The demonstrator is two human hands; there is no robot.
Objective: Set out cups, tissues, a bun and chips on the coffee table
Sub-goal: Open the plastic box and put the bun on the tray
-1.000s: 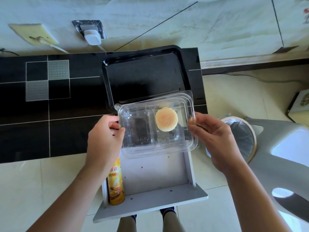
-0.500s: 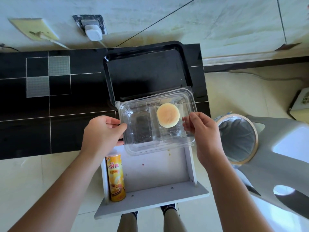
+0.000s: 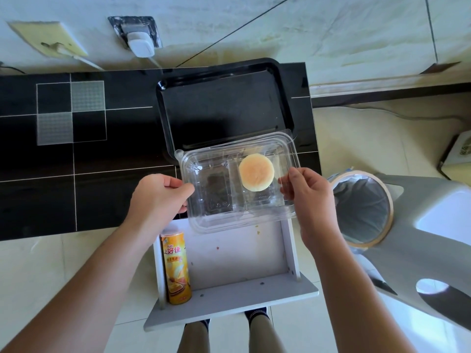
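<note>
A clear plastic clamshell box (image 3: 216, 200) is held above the front edge of the black coffee table (image 3: 51, 194). Inside it, in the right half, lies a round pale bun (image 3: 256, 171). My left hand (image 3: 158, 197) grips the box's left edge. My right hand (image 3: 305, 194) pinches its right edge, where the lid looks slightly raised. A yellow chips can (image 3: 177, 267) lies in the open grey drawer (image 3: 229, 256) below the box. No cups or tissues are in view.
An empty black tray (image 3: 224, 103) sits on the table just behind the box. A bin with a grey liner (image 3: 362, 207) stands to the right, beside a grey plastic stool (image 3: 433, 225). A white plug (image 3: 140, 44) is in the wall socket.
The box has shifted slightly right and toward the tray. My right hand moved from beside the box onto its right edge, and the lid there appears lifted a little.
</note>
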